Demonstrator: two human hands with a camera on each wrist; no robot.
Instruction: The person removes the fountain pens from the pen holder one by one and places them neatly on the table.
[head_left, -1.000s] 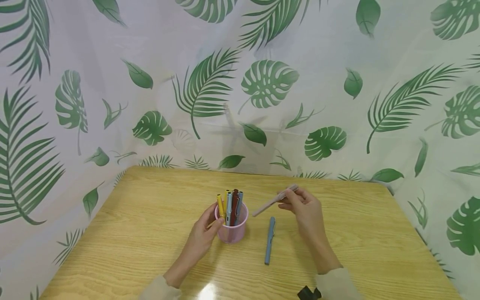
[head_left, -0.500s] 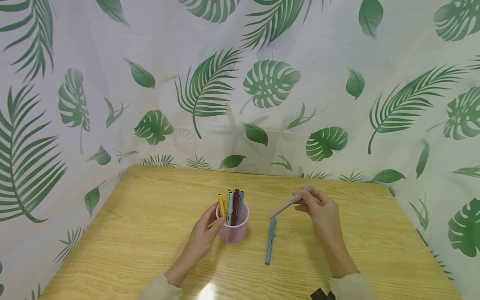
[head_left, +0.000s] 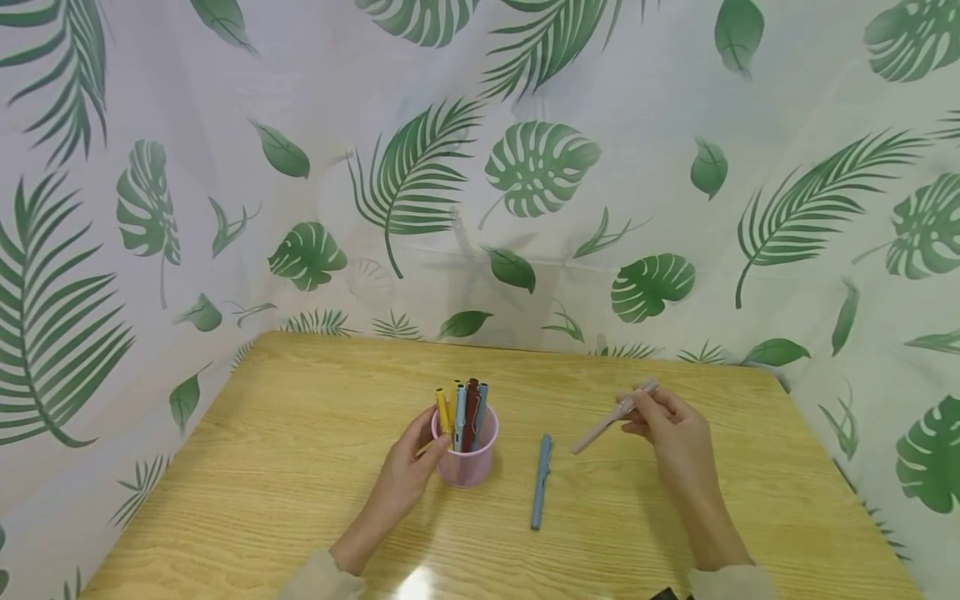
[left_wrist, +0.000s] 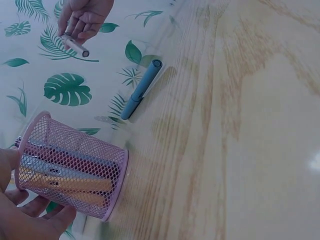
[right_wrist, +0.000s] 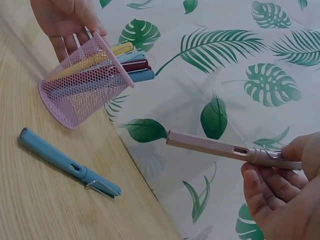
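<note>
My left hand (head_left: 408, 471) grips the rim and side of a pink mesh pen cup (head_left: 467, 471), fingers behind and thumb at the front. Several capped pens stand in it: yellow pens (head_left: 442, 408), a light blue one, a dark red pen (head_left: 471, 412) and a blue one. Above the table on the right, my right hand (head_left: 678, 442) pinches a pale pink pen (right_wrist: 215, 145) near its clip end, the other end slanting down to the left. Between cup and right hand, a blue pen (head_left: 541, 483) lies on the table, its clip facing right.
The wood-grain table (head_left: 300, 433) meets a white curtain with green leaf print (head_left: 540, 167) at the back and both sides. A black object (head_left: 663, 594) shows at the bottom edge beside the right sleeve (head_left: 731, 583).
My right hand has moved to the right and slightly toward me with the pale pink pen, away from the cup. The left hand, cup and blue pen on the table stay put.
</note>
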